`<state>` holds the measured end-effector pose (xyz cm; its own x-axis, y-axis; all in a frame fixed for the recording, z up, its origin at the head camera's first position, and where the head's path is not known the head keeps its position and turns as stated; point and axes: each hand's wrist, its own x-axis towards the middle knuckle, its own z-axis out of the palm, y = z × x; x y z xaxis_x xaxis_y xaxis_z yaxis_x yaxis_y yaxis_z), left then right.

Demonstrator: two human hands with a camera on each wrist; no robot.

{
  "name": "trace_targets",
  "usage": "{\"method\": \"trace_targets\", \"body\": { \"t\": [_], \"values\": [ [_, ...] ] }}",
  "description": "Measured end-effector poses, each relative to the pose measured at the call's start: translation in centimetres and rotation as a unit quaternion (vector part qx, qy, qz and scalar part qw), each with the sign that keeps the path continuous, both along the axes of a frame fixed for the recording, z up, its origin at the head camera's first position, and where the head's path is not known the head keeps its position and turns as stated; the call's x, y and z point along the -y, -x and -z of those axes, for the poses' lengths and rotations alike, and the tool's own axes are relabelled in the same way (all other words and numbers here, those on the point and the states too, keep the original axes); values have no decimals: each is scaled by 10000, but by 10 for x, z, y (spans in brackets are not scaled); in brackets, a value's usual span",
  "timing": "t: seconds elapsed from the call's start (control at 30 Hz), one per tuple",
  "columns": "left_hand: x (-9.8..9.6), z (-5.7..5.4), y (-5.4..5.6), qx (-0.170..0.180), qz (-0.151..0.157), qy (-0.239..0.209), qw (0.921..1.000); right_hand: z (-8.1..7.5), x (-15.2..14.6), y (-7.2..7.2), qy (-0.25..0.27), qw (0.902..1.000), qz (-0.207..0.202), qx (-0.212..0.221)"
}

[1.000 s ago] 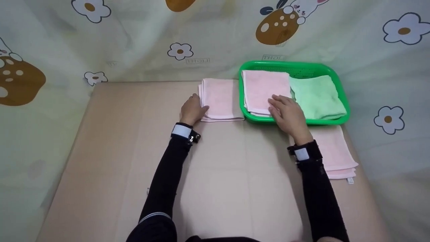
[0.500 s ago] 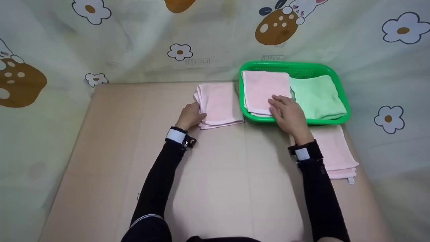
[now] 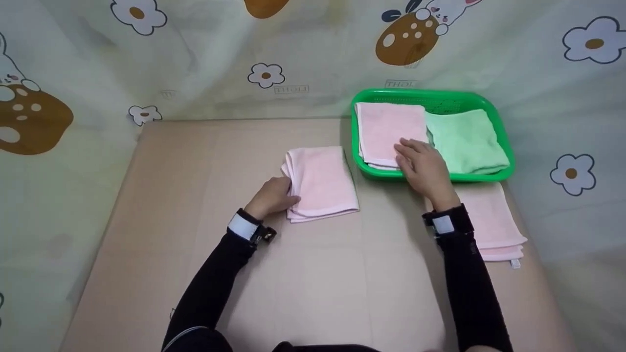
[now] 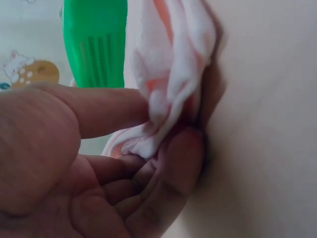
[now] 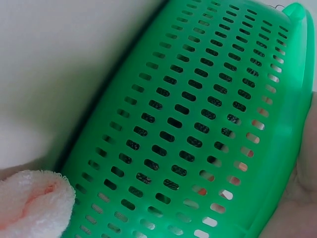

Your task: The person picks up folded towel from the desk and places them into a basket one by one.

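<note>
My left hand [image 3: 272, 196] pinches the left edge of a folded pink towel [image 3: 325, 181] on the table, left of the green plastic basket [image 3: 450, 103]. In the left wrist view, the towel's layered, hemmed edge [image 4: 173, 59] sits between thumb and fingers. My right hand [image 3: 426, 164] reaches over the basket's front rim, its fingers fairly straight and resting on another folded pink towel [image 3: 384, 127] inside. Beside that one in the basket lies a folded green towel [image 3: 467, 139]. The right wrist view mostly shows the slotted basket wall [image 5: 188, 119], with part of the hand at the right edge.
More folded pink towels [image 3: 491, 215] with a small white tag lie in front of the basket, partly under the right forearm. A tan tabletop [image 3: 318, 274] extends toward me. Behind and at both sides hangs a printed curtain [image 3: 210, 58].
The left hand has drawn the folded pink towel toward me, away from the basket's left side, and its near edge has turned slightly. The right hand has stayed in place on the basket's pink towel.
</note>
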<state>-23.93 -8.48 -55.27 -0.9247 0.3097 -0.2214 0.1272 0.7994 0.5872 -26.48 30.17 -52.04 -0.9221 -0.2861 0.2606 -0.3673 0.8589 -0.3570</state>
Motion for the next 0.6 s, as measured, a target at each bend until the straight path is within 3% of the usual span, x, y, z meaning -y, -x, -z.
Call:
{"method": "trace_targets", "body": {
  "t": [0.17,0.3,0.5,0.6],
  "values": [
    [-2,1,-22,107,287,63,9995,0,0,-1,-13,10000,-2,-54],
    [-3,2,-33,251,552,-1,9982,-1,1,-3,-46,9998,-2,-214],
    [-3,3,-36,398,689,-194,9966,-16,22,-18,618,9906,39,-1223],
    [-2,3,-35,435,650,-264,9966,-23,44,-34,931,9880,-210,-1211]
  ]
}}
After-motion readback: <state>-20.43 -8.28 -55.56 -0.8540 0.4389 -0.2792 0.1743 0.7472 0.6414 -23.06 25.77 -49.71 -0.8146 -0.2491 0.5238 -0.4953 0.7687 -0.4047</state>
